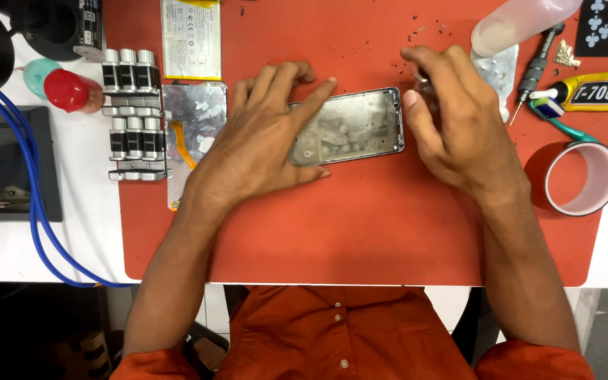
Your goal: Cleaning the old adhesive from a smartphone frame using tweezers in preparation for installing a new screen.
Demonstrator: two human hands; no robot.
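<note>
Orange shirt (339, 338) nearest, left hand (262, 141) flat on phone frame (360, 127), grip released, right hand (452, 119) pinching small tool (422, 81) at frame's right end, red mat (360, 232) on worktop (86, 225)

Left hand (262, 141) presses phone frame (353, 127); right hand (452, 119) pinches beside it.

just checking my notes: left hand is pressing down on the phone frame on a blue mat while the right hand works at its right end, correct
Not quite: the mat is red, not blue, as the head view shows. The rest stands: the left hand lies flat on the phone frame, and the right hand works at the frame's right end.
</note>
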